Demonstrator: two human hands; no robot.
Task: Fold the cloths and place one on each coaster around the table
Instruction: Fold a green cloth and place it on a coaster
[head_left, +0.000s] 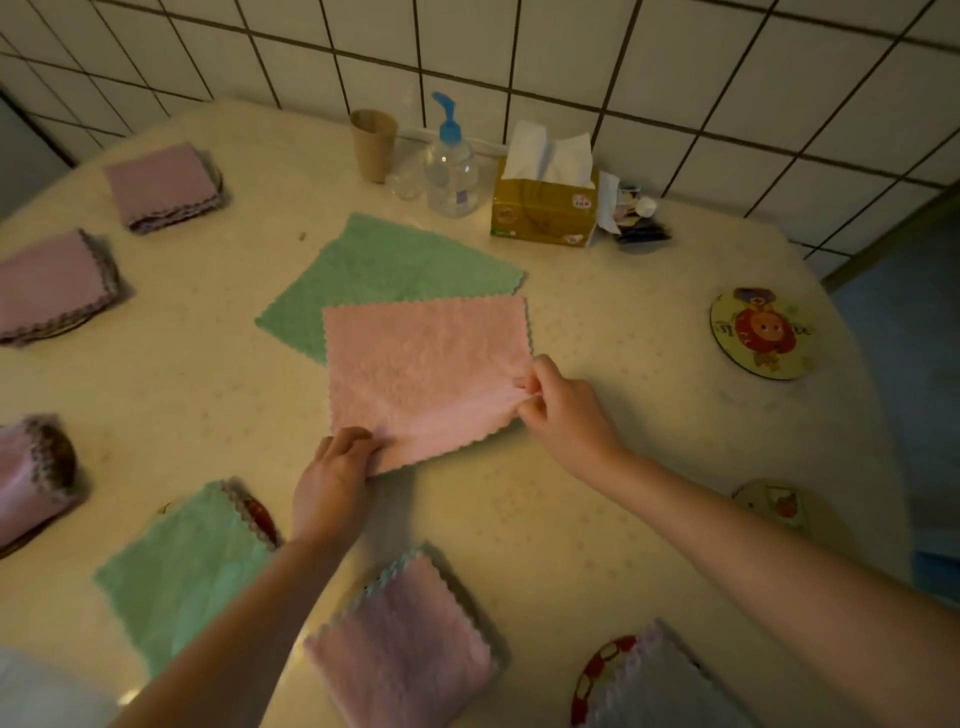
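Observation:
A pink cloth (423, 369) lies flat in the middle of the table, overlapping an unfolded green cloth (382, 265) behind it. My left hand (335, 478) pinches the pink cloth's near left corner. My right hand (558, 405) pinches its near right corner. Folded cloths lie around the rim: purple ones (163, 184) (49, 286) at the far left, a pink one (28, 480) at the left edge, a green one (189, 569), a pink one (402, 644) and a grey one (670, 686) near me. Two bare round coasters (761, 330) (774, 506) sit on the right.
Against the tiled wall stand a brown cup (373, 143), a pump bottle (450, 166), a yellow tissue box (545, 205) and some small packets (636, 221). The table's right edge (852, 322) drops to a blue floor.

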